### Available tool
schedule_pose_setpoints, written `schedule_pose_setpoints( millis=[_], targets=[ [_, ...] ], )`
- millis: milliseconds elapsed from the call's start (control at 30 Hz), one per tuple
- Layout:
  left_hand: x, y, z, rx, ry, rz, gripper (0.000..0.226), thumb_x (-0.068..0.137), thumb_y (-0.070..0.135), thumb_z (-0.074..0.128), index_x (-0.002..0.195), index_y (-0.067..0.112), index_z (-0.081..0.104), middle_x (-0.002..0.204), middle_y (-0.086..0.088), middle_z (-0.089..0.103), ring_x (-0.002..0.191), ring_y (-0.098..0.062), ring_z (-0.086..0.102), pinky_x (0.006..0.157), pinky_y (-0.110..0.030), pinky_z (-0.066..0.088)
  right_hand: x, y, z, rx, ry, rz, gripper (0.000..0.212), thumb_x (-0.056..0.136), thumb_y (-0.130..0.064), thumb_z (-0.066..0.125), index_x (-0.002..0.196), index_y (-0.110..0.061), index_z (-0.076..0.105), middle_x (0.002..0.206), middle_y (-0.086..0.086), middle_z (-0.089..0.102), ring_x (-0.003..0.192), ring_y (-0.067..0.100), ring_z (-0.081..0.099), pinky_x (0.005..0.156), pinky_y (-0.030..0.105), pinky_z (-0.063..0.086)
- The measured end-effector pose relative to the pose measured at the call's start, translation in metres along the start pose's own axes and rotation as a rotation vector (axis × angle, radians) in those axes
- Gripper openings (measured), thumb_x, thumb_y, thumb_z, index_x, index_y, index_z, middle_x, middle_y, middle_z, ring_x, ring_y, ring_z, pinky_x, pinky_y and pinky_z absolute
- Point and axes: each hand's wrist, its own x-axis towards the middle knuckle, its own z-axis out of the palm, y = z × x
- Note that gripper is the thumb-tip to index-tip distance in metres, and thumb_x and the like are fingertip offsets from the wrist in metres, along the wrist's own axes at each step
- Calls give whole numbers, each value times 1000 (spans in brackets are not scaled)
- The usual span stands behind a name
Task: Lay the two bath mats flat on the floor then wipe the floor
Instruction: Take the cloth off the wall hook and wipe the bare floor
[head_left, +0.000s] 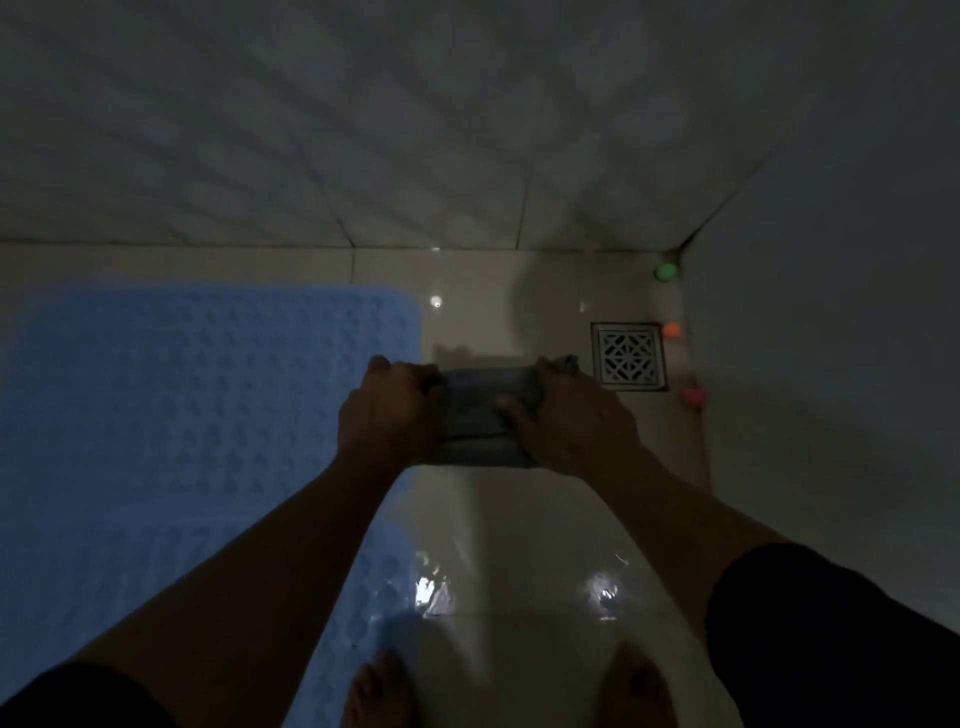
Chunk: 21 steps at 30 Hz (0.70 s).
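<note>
A folded grey cloth (475, 410) is stretched between both hands above the glossy beige floor tiles (519, 545). My left hand (387, 410) grips its left end with curled fingers. My right hand (571, 421) holds the right end, fingers wrapped over the top. A blue studded bath mat (182, 415) lies flat on the floor to the left, reaching under my left forearm. Only this one mat shows. The room is dim.
A square metal floor drain (628, 356) sits just right of the cloth. Green (666, 271), orange (671, 329) and red (693, 396) small round things line the right wall. Tiled walls close the corner ahead. My bare feet (384, 691) stand at the bottom edge.
</note>
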Motion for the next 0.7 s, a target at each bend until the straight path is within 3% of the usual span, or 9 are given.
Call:
schedule_pose_setpoints(
  millis=[100,200,300,433,600,700],
  targets=[
    [56,-13,42,-2,80,16,39,92,52,52,123,32,64,118,-14,55,105,-33,60,86,-41,50,49,18,38,46,51,-80,71,89,-66,39,144,-22,45,138,10,56,122,32,56,101,41,46],
    [101,-20,68,-32,109,50,62,81,64,57,130,28,60,122,-13,60,106,-31,63,88,-44,55,94,33,60,29,99,-135,54,94,-54,49,139,-26,52,139,6,56,123,29,54,102,38,45],
    [135,-26,85,-35,147,91,59,88,50,63,140,26,53,134,-16,51,117,-33,56,97,-42,48,128,40,76,9,150,-108,66,94,-60,43,148,-23,38,151,10,41,129,33,47,105,41,39],
    [181,-31,96,-58,324,194,55,90,50,60,139,27,55,128,-12,57,111,-28,55,92,-38,48,172,40,83,2,198,-109,75,96,-60,37,155,-17,20,159,13,24,137,35,39,110,42,33],
    [223,-27,91,-73,462,194,53,92,49,60,139,26,54,128,-14,47,111,-34,57,95,-38,46,217,30,84,-45,416,-162,66,95,-59,42,144,-16,40,138,21,47,113,41,56,91,42,47],
    [242,-24,89,-69,506,195,53,91,51,59,138,29,54,126,-14,45,110,-37,57,94,-39,46,241,28,85,-60,474,-166,63,94,-61,43,144,-24,43,139,18,47,111,41,57,91,42,47]
  ],
)
